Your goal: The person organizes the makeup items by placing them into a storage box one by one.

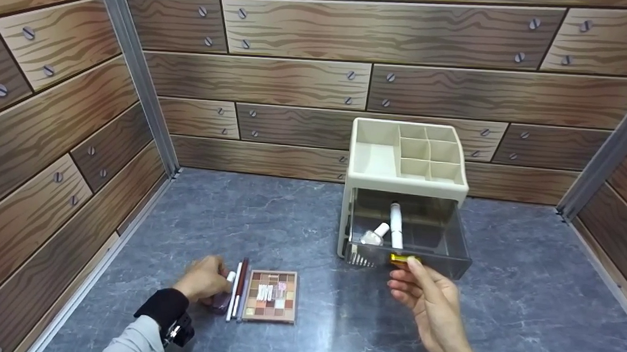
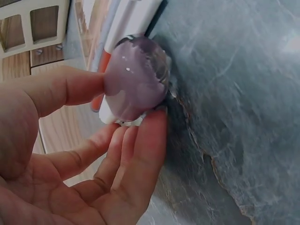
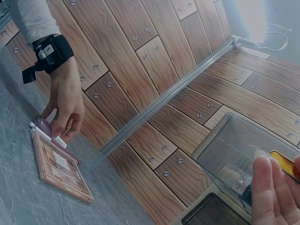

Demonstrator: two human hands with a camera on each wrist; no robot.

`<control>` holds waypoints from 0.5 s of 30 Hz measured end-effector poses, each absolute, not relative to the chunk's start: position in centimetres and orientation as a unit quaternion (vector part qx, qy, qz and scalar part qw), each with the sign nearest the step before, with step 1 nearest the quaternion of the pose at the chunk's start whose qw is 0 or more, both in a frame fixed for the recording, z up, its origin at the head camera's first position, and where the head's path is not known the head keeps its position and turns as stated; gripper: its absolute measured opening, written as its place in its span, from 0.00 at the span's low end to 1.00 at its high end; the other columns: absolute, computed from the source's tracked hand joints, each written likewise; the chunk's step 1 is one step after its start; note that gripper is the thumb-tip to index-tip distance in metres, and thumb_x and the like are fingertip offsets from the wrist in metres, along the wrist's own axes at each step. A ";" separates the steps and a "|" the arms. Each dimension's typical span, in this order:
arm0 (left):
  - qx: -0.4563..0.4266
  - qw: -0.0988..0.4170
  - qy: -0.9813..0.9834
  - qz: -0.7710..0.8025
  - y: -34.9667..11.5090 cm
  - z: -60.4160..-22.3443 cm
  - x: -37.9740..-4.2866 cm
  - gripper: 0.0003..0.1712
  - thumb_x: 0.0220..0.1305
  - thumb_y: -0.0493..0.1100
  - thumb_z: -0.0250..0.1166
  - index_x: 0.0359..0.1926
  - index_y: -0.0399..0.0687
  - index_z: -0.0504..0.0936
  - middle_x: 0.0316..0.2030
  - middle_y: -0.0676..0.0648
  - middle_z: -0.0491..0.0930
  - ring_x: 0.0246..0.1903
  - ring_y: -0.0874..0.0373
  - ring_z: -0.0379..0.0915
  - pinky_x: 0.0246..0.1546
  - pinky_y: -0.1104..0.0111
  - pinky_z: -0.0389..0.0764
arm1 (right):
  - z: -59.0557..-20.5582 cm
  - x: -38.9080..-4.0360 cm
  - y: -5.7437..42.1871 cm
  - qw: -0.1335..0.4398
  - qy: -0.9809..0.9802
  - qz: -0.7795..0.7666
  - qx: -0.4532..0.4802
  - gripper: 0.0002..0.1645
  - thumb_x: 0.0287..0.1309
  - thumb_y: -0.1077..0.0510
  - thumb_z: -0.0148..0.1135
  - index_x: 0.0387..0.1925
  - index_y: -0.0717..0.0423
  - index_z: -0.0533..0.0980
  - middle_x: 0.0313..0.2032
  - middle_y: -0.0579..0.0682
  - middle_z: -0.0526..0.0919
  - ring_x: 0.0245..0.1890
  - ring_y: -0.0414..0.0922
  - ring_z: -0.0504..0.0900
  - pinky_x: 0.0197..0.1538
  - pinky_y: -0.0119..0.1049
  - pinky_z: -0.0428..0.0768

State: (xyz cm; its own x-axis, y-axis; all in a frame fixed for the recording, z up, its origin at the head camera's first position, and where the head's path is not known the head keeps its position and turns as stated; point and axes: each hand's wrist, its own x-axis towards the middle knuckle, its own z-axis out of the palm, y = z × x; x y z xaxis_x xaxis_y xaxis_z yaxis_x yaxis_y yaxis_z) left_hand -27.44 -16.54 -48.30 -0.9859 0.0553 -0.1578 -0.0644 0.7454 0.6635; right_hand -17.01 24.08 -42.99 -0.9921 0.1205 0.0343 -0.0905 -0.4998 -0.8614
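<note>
Between thumb and fingers, my left hand (image 1: 204,277) pinches a rounded purple nail polish bottle (image 2: 133,82) with a white cap, low at the tabletop. Slim white and dark red cosmetic tubes (image 1: 242,278) lie just right of it, beside an eyeshadow palette (image 1: 270,297). My right hand (image 1: 435,308) grips the gold handle (image 1: 399,259) of a smoky clear drawer (image 1: 456,265), thumb above and fingers below. That drawer is pulled out. Inside it lie a nail polish bottle (image 1: 373,236) with a white cap and a white tube (image 1: 396,226).
The drawer belongs to a cream organizer (image 1: 407,183) standing toward the back right, its top divided into several compartments. Wood-patterned walls (image 1: 291,81) enclose the grey marbled tabletop (image 1: 236,209) at the back and sides. Metal posts (image 1: 136,75) mark the corners.
</note>
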 end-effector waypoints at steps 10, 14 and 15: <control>0.014 0.076 0.952 0.295 -16.1 -48.7 -27.8 0.23 0.49 0.35 0.72 0.11 0.53 0.66 0.11 0.56 0.64 0.11 0.62 0.60 0.13 0.73 0.62 | -42.9 -17.0 24.2 0.055 -0.498 0.865 -0.024 0.16 0.79 0.58 0.54 0.38 0.56 0.86 0.30 0.49 0.90 0.30 0.40 0.89 0.35 0.28 0.88; 0.015 0.078 0.946 0.313 -16.3 -48.7 -27.8 0.23 0.47 0.33 0.71 0.10 0.53 0.66 0.10 0.56 0.62 0.10 0.63 0.60 0.11 0.74 0.62 | -43.0 -17.0 24.2 0.056 -0.497 0.865 -0.019 0.17 0.79 0.58 0.54 0.37 0.56 0.86 0.30 0.49 0.90 0.30 0.40 0.90 0.35 0.29 0.89; 0.015 0.079 0.944 0.319 -16.4 -48.8 -27.8 0.23 0.46 0.33 0.70 0.10 0.53 0.66 0.10 0.56 0.63 0.11 0.63 0.60 0.11 0.74 0.63 | -43.0 -17.0 24.2 0.057 -0.497 0.866 -0.016 0.17 0.80 0.58 0.54 0.38 0.57 0.86 0.31 0.49 0.90 0.30 0.40 0.90 0.35 0.29 0.89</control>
